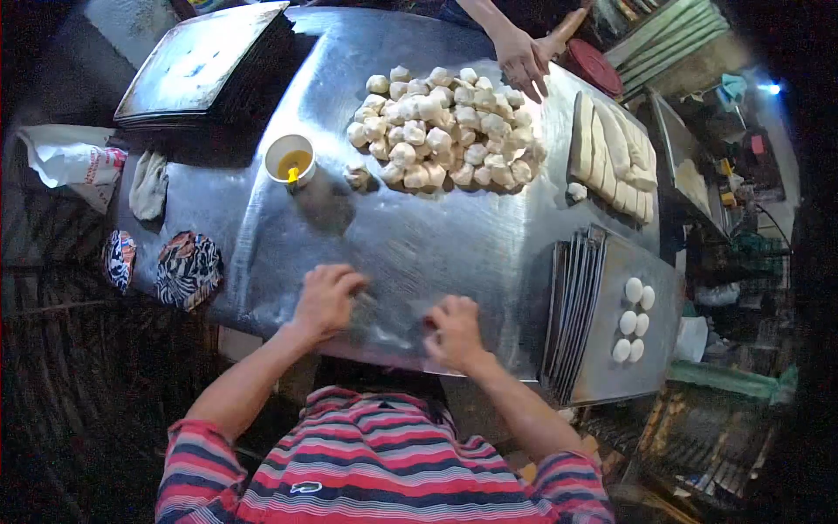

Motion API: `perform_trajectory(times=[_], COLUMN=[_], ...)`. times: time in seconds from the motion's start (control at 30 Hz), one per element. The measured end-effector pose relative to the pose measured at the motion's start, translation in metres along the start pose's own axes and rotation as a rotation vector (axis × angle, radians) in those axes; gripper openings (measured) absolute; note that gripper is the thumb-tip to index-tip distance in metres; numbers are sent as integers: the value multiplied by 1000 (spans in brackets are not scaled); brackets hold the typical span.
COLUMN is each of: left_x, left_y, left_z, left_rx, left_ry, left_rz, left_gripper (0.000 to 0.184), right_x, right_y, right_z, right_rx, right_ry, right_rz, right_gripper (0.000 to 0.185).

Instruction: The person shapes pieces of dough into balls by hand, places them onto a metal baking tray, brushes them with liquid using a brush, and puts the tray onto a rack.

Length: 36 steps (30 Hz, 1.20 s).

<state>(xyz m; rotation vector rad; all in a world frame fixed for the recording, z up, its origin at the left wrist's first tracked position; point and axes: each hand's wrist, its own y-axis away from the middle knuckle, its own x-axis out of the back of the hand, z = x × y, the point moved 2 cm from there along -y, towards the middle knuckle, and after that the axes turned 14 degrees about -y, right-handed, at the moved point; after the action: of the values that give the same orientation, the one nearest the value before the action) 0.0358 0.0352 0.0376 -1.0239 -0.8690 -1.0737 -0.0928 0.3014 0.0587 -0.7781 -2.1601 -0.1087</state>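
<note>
My left hand [325, 301] is over the near part of the metal table [401, 236], with its fingers loosely bent and apart; nothing shows in it. Close to the table's front edge, my right hand [454, 332] has its fingers curled in, hiding whatever may be under them. Both hands are slightly blurred. Beyond them lies a large heap of pale dough pieces [428, 131]. One small dough piece [356, 176] sits apart at the heap's left, beside a white tub [273, 159] of yellow liquid with a yellow handle in it.
At right, a stack of trays [594, 371] carries several round dough balls [628, 323]. Long dough strips [602, 148] lie behind it. Another person's hand [521, 63] reaches toward the heap. Stacked metal sheets [196, 65], a cloth [148, 188] and patterned bundles [189, 271] occupy the left.
</note>
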Motion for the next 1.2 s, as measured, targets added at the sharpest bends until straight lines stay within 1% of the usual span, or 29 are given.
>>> perform_trajectory(times=[0.03,0.07,0.1,0.13,0.17,0.2,0.27,0.3,0.37,0.4,0.43,0.47,0.5,0.57,0.63,0.67,0.73,0.77,0.83,0.87,0.9,0.97,1.0,1.07,1.1,1.17,1.2], left_x=[-6,-15,-24,-27,-30,-29,-22,-23,-28,-16,-6,-6,-16,-36,-13,-5,-15,-18,-6,-6,-12,-12,-11,-14,-15,-15,-16], left_y=[-26,-49,-72,-85,-95,-91,-72,-49,6,15,4,-4,-19,-71,-99,-94,-45,-35,-18,-13,-36,-84,-90,-82,-79,-29,-18], left_z=[17,21,19,11,1,-8,-33,-43,-55,-20,13,34,32,9,-12,-21,-52,-60,-19,1,5,-14,-20,-49,-59,-48,-45], left_rx=[-52,-58,-63,-67,-78,-23,85,79,58,101,89,72,17,-100,-17,44,105,125,-65,-151,-233,-292,-323,-151,-65,-96,-106], left_ry=[-48,-20,7,-41,-86,-107,-143,-129,-109,-193,-169,-141,-78,36,-29,-58,-57,-61,-52,-45,-40,-50,-51,-107,-133,44,126], left_rz=[9,55,106,118,128,121,108,114,141,-40,-55,-67,-12,120,22,-39,-31,-4,86,119,181,98,42,172,238,219,218], left_gripper=[38,39,41,42,43,42,40,39,38,35,35,34,34,32,33,33,32,32,30,29,28,33,36,36,36,33,32], right_x=[-14,-23,-31,-36,-25,-13,10,23,14,7,-5,-11,-15,-18,4,10,16,23,-11,-21,-18,-5,2,24,21,10,4], right_y=[-20,-37,-56,-78,-104,-105,-68,-58,-7,-3,2,6,-4,-53,-72,-58,-29,-15,-8,-5,-19,-64,-69,-73,-57,-8,-5], right_z=[-11,-16,0,16,32,44,55,61,59,40,6,-12,1,42,75,79,80,38,10,8,21,53,59,61,60,15,4], right_rx=[55,105,131,155,92,14,20,37,58,128,178,226,224,241,34,43,47,-33,60,100,75,23,22,24,-41,3,37], right_ry=[12,22,92,159,174,177,127,111,-75,-31,7,52,72,119,120,105,73,-89,44,102,118,151,146,137,125,27,-21], right_rz=[41,84,94,104,26,-64,100,186,61,124,178,234,215,192,47,82,159,-1,72,97,66,21,89,226,221,139,96], right_gripper=[18,15,11,9,11,14,14,14,13,13,13,13,15,19,23,22,20,17,18,19,19,19,17,15,15,18,20])
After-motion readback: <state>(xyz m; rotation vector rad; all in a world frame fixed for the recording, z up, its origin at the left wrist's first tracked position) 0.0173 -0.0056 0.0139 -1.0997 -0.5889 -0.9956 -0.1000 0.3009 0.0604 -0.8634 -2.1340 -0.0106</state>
